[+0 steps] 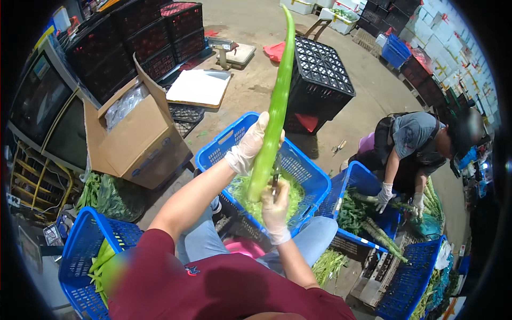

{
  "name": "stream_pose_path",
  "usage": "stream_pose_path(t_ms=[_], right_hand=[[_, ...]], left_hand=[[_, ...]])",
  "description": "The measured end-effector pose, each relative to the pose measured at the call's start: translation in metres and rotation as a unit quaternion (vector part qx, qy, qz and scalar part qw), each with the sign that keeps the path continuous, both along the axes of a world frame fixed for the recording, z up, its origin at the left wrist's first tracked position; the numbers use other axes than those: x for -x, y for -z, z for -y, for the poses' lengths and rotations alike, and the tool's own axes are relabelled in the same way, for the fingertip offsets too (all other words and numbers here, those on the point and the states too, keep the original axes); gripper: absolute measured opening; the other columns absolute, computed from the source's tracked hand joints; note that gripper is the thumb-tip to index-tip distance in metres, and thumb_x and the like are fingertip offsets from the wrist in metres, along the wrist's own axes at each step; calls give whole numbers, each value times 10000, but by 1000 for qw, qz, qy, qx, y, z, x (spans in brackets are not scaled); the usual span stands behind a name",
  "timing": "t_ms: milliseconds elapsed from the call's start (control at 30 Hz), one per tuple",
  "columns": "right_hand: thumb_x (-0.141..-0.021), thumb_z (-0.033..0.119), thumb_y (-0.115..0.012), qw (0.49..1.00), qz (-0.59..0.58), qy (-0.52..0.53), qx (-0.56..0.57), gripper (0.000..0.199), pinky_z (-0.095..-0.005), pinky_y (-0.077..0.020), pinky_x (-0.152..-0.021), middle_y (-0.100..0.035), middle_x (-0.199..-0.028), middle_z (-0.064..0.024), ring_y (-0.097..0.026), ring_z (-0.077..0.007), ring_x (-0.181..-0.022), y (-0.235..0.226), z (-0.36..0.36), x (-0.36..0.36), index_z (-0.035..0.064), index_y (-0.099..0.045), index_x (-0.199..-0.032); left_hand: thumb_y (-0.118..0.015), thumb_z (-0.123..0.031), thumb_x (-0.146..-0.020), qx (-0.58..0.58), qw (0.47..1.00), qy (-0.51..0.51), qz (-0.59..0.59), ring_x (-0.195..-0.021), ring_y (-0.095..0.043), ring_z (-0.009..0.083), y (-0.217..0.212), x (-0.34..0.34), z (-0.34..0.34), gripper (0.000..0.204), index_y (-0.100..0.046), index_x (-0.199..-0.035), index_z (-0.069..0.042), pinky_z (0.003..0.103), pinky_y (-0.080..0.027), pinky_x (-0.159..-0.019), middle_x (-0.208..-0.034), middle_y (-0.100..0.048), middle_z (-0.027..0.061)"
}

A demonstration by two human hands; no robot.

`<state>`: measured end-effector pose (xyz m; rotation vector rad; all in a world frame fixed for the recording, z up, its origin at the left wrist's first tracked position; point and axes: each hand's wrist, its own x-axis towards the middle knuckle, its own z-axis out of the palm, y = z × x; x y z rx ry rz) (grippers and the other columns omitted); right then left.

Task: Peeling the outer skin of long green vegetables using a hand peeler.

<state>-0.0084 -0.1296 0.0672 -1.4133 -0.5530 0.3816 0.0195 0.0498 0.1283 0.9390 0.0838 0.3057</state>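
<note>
Left hand point(249, 145) fingers clamp the green stalk point(274, 114); right hand point(276, 205) grips what looks like a half-hidden peeler point(275, 180).

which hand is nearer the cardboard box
Left. The left hand grips the long green stalk on the side toward the cardboard box; the right hand holds a peeler lower down, farther from it.

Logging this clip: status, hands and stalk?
Left hand grips green stalk upright. Right hand holds peeler at its base. Blue crate of peelings below.
</note>
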Motion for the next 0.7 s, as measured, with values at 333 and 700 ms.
stream_pose_path(t_ms=[333, 700], right_hand=[[-954, 227, -578, 880, 438, 150, 105, 231, -463, -498, -686, -622, -909, -225, -613, -420, -794, -157, -53, -129, 3, -557, -1003], [-970, 235, -561, 908, 362, 104, 184, 227, -466, -472, -611, -610, -794, -235, -603, -443, -707, -114, -49, -81, 10, -547, -1001]], left_hand=[[-540, -645, -895, -51, 999, -1, -15, -779, -585, 122, -7, 12, 17, 556, -551, -1091, -125, 271, -494, -710, -858, -602, 20], [-588, -586, -904, -33, 999, -41, 4, -863, -600, 84, 4, 4, 9, 540, -582, -1195, -131, 249, -514, -747, -1001, -626, -12]])
